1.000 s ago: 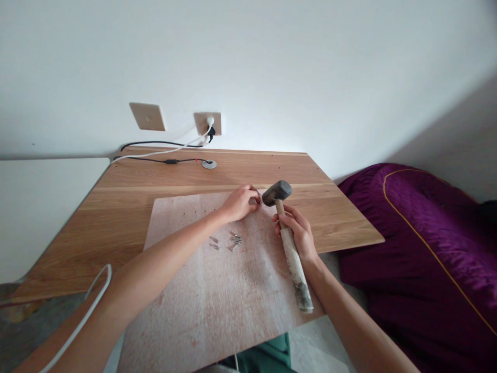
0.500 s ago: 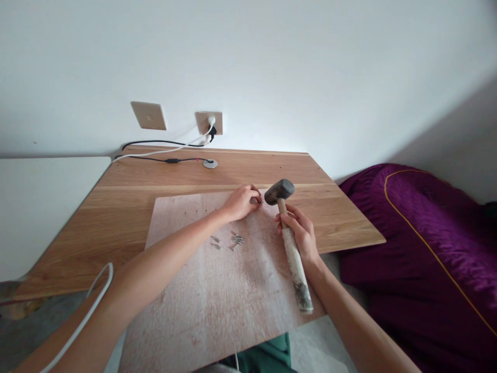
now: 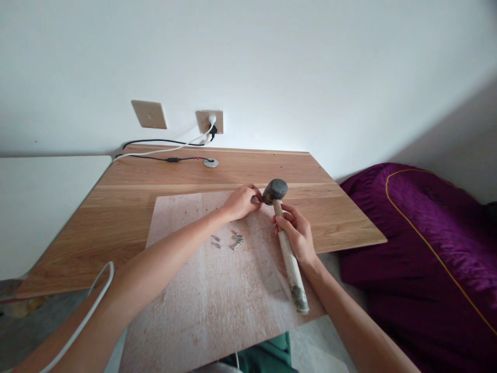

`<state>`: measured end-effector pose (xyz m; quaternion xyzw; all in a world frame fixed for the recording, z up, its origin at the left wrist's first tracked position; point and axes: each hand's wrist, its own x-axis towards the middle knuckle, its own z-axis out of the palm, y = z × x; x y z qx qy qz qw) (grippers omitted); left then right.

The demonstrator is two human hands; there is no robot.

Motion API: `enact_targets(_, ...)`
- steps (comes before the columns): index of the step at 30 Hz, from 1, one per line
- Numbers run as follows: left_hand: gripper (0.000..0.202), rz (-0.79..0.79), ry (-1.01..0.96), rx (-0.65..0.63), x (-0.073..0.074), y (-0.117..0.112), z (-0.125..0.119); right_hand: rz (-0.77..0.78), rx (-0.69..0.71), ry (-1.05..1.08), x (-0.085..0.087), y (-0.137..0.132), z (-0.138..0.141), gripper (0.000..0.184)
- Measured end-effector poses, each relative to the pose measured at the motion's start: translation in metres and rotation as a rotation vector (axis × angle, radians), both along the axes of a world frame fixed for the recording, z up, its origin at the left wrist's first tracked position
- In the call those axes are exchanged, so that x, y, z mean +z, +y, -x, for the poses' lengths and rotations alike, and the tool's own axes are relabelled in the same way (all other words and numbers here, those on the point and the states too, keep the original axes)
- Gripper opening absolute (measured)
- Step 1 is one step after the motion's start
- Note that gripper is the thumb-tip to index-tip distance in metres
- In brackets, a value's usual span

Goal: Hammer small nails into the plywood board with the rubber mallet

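A thin plywood board [image 3: 217, 290] lies on a wooden desk [image 3: 163, 178]. My left hand [image 3: 239, 202] rests near the board's far edge, its fingers pinched on a small nail that stands on the board. My right hand [image 3: 297, 234] is wrapped round the pale wooden handle of a hammer [image 3: 285, 243]. The hammer's dark head [image 3: 275, 191] sits right beside my left fingertips, at the nail. Several loose nails [image 3: 229, 240] lie on the board between my two arms.
Black and white cables [image 3: 163, 150] run along the desk's back edge to a wall socket [image 3: 209, 122]. A round metal grommet [image 3: 210, 162] sits near them. A purple bedspread [image 3: 423, 248] lies to the right of the desk. A white cord [image 3: 87, 311] hangs over my left arm.
The hammer head has dropped and moved left, closer to my left fingertips. My left hand has stayed pinched in the same spot.
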<state>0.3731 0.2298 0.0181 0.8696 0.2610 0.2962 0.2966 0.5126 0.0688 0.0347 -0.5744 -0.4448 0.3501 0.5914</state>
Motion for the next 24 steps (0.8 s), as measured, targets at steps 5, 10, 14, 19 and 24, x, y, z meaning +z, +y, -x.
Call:
enact_targets(5, 0.015, 0.01, 0.006, 0.024, 0.0013, -0.0002, 0.0002, 0.0, -0.017, -0.008, -0.0001, -0.0005, -0.0006, 0.04)
enact_targets(10, 0.012, -0.006, 0.006, 0.017, -0.0012, 0.0017, -0.0003, 0.016, -0.011, -0.014, 0.0003, -0.0009, -0.0002, 0.041)
enact_targets(14, 0.014, -0.015, -0.013, 0.006, -0.0028, 0.0025, -0.0005, 0.014, -0.019, -0.008, 0.001, -0.0011, 0.0006, 0.04)
enact_targets(19, 0.016, -0.021, -0.013, -0.003, -0.0022, 0.0021, 0.0, -0.002, -0.03, -0.011, 0.0008, -0.0017, 0.0006, 0.039)
enact_targets(24, 0.017, -0.019, -0.009, -0.004, -0.0005, 0.0007, 0.0004, 0.002, -0.032, -0.021, 0.0001, -0.0018, -0.0002, 0.038)
